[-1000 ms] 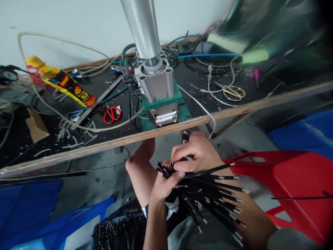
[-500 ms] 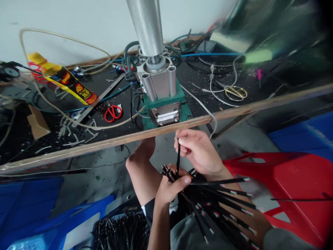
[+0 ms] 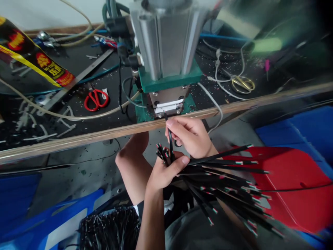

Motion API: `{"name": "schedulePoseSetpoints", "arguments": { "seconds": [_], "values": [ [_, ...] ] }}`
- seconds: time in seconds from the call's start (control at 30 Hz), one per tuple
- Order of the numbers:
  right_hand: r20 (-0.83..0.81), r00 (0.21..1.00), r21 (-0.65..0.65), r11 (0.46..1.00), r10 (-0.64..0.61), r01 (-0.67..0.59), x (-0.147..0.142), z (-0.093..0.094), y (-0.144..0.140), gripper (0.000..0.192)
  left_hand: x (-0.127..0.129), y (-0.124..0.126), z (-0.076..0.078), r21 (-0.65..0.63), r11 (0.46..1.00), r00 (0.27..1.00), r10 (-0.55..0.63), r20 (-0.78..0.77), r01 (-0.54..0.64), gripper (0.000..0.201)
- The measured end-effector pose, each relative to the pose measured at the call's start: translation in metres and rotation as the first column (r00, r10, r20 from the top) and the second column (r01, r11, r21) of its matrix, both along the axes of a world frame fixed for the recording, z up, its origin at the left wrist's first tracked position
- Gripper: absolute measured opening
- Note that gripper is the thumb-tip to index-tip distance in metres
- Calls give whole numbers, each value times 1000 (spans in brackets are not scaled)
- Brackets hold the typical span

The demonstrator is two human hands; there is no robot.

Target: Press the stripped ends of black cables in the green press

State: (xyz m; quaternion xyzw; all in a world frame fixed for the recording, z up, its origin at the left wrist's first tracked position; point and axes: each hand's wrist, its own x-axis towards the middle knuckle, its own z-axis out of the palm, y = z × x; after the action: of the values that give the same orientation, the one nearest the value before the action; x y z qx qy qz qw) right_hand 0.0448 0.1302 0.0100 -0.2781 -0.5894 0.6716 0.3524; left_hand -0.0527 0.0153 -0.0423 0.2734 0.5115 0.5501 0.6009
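Observation:
My left hand (image 3: 166,170) is closed around a bundle of black cables (image 3: 221,180), with thumb on top. Their cut ends show red, green and white wire tips, fanning out to the right. A short cluster of ends (image 3: 161,152) pokes up past the left fingers. Between thumb and fingers of my right hand (image 3: 191,135), a single black cable (image 3: 170,137) is pinched, its tip pointing up. That tip is right at the low front slot of a press machine (image 3: 170,78) with a green base and a metal cylinder; whether it touches cannot be told.
Red-handled scissors (image 3: 96,99), a steel ruler (image 3: 85,71) and a yellow-black bottle (image 3: 33,53) lie left on the workbench (image 3: 114,132). Gold-handled scissors (image 3: 242,84) lie right. A box of black cables (image 3: 109,229) stands below. A red stool (image 3: 293,187) is at the right.
My right hand has brought the cable tip up to the front of the press. The view has moved closer, so the press looks larger. My left hand keeps its hold on the bundle.

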Motion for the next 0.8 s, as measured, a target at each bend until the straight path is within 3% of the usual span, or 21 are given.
{"name": "schedulePoseSetpoints", "arguments": {
  "seconds": [0.17, 0.33, 0.6, 0.7, 0.8],
  "values": [
    [0, 999, -61, 998, -34, 34, -15, -6, 7, 48, -5, 12, 0, 63, 997, 994, -57, 98, 51, 48],
    [37, 988, -77, 985, -150, 152, -22, 1, 4, 52, -9, 16, 7, 138, 987, 992, -90, 86, 77, 50],
    [33, 981, -118, 974, -190, 193, -28, 6, 1, 46, -5, 11, 8, 135, 991, 985, -13, 173, -11, 39],
    [29, 975, -83, 971, -221, 223, -31, 1, 2, 47, -6, 13, 11, 183, 983, 993, -30, 118, 8, 35],
    [14, 972, -52, 971, -234, 235, -33, -2, 3, 49, -8, 16, 16, 236, 971, 999, 37, 2, -37, 32]
  ]
}}
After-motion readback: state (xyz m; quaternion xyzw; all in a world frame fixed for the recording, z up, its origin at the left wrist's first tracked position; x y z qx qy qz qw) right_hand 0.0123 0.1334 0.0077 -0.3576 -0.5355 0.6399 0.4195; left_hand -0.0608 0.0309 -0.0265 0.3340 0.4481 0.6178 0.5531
